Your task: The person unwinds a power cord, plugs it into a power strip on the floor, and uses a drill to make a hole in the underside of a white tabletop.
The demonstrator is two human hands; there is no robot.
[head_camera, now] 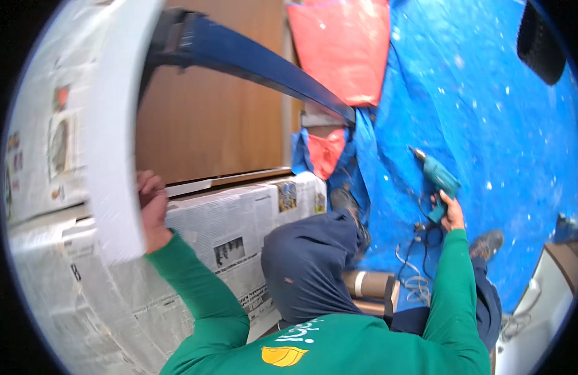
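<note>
My right hand (451,213) grips the handle of a teal corded power drill (440,177). Its chuck points up and left over a blue tarp (486,140). At the left, my left hand (154,206) has its fingers curled at the edge of a long white board (113,154). Part of that hand is hidden behind the board, which stands close to the camera. A dark blue beam (261,56) slants from near the board's upper part down towards the tarp.
Newspaper sheets (200,243) cover the surfaces at the left. A brown wood panel (214,126) stands beyond my left hand. Red sheeting (340,51) lies at the top. Cables (418,281) coil on the tarp beside a brown cylinder (369,283). A white-sided object (537,300) stands at lower right.
</note>
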